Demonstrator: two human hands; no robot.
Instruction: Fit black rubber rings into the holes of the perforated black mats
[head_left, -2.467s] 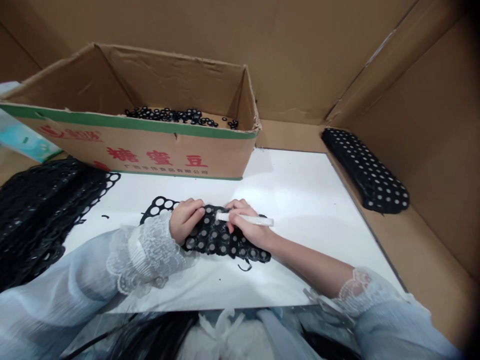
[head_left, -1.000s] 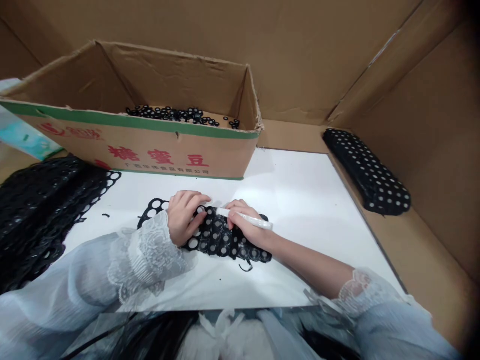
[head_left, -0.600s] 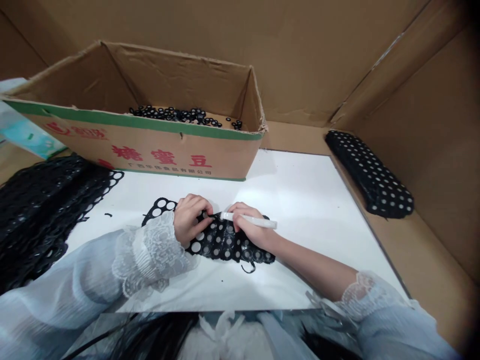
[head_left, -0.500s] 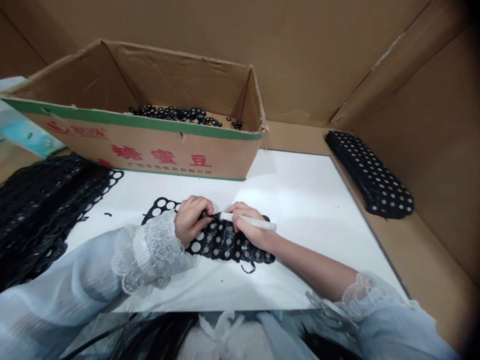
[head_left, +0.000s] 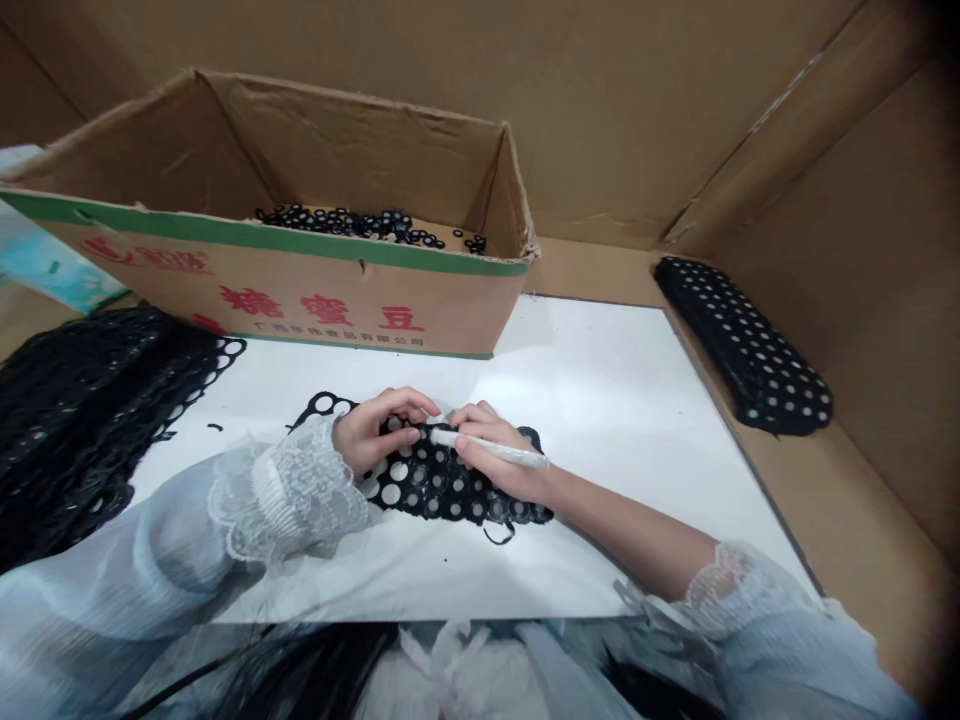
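A black sheet (head_left: 442, 495) with rows of round holes and pale discs lies on the white board (head_left: 600, 400). My right hand (head_left: 499, 455) grips a white pen-like tool (head_left: 510, 453), its tip against the sheet's upper part. On the sheet's upper left rests my left hand (head_left: 379, 428), thumb and fingers apart, the fingertips close to the tool's tip. Whether the left fingers pinch anything small cannot be seen. A thin black loose strip (head_left: 499, 535) curls at the sheet's lower edge.
Behind the hands stands an open cardboard box (head_left: 337, 290) with many small black rings (head_left: 375, 225) inside. A pile of black perforated sheets (head_left: 90, 420) lies at the left. A stack of black dotted sheets (head_left: 742, 350) lies along the right cardboard wall (head_left: 847, 280).
My left hand has shifted slightly left and its thumb and fingers have spread from a pinch. The tool's tip has moved slightly left and down.
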